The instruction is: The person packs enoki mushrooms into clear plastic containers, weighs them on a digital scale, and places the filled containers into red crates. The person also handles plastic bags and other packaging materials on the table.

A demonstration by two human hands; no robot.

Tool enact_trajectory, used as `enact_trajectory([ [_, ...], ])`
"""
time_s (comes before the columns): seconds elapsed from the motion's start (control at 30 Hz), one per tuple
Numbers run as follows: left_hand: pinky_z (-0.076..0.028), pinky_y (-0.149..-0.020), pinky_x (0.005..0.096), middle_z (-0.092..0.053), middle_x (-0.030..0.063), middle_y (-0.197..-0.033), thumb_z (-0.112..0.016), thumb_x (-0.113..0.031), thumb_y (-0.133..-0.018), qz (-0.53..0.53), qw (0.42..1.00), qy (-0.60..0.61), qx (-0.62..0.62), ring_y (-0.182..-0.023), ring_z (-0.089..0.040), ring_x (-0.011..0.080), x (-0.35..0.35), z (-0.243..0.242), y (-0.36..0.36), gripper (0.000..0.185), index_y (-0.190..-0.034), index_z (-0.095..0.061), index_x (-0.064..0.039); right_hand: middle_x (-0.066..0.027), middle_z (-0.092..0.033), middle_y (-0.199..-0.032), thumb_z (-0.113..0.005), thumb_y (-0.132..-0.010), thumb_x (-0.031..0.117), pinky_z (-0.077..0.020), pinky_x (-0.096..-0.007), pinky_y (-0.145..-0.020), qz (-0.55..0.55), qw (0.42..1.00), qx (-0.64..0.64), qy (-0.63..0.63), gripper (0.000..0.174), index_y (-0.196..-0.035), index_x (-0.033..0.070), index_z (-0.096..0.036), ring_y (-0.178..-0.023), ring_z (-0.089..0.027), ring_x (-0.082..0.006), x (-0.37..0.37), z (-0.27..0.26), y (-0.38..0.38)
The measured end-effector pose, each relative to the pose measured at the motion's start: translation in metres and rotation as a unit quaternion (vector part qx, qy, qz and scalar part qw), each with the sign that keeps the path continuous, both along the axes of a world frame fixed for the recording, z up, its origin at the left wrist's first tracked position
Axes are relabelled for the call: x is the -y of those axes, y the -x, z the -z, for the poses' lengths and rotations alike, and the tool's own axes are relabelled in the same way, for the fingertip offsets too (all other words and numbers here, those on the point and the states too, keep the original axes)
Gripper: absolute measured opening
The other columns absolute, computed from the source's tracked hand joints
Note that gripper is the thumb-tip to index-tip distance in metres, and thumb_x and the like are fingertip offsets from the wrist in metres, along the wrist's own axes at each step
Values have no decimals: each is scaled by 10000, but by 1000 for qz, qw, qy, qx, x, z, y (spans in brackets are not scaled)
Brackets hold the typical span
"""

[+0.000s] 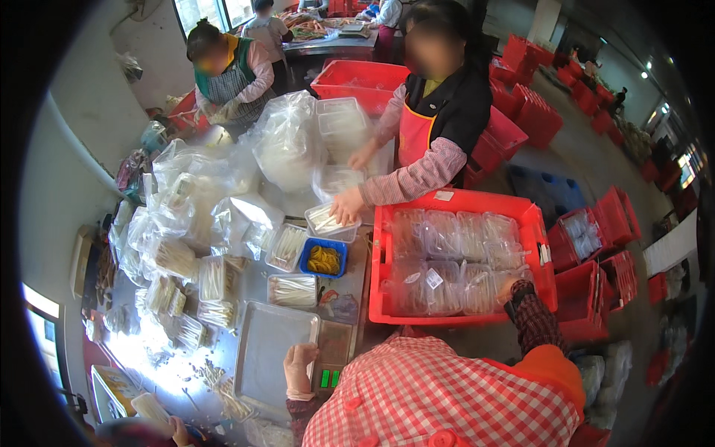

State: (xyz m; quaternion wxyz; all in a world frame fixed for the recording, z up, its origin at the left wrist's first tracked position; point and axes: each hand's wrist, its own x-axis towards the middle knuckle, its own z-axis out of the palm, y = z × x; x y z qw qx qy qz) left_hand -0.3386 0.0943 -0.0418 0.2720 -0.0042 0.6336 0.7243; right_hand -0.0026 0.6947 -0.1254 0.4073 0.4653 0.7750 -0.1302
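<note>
My left hand, in a pale glove, rests with bent fingers at the lower right edge of a metal tray, beside a scale with a green display. My right hand reaches into a red plastic crate, at clear plastic boxes packed in rows; its fingers are partly hidden, so its grip cannot be made out. Beyond the tray stand a clear box of pale white stalks, another such box and a blue basket of yellow bands.
Across the table a co-worker's hand touches an open box of white stalks. Plastic bags and filled boxes crowd the left. Another person's hand shows at the lower left. Red crates stand at the right.
</note>
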Motion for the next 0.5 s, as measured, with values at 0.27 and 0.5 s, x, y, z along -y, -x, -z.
enact_trajectory([
  [0.27, -515, -760, 316, -685, 101, -853, -518, -401, -1003, -44, 999, -31, 8, -774, -650, 182, 5, 6, 0, 447, -925, -654, 17, -148, -681, -1173, -804, -640, 553, -517, -418, -945, -82, 995, -4, -53, 650, -1085, 84, -729, -1080, -655, -298, 8, 8, 0],
  [0.5, -454, -644, 246, -633, 5, -768, -626, -237, -958, -26, 999, -8, -21, -666, -565, 100, -2, 6, 3, 217, -862, -648, -44, -152, -672, -1189, -811, -659, 503, -513, -409, -958, -78, 995, 0, -68, 627, -1100, 67, -717, -1091, -649, -305, 32, -29, 13],
])
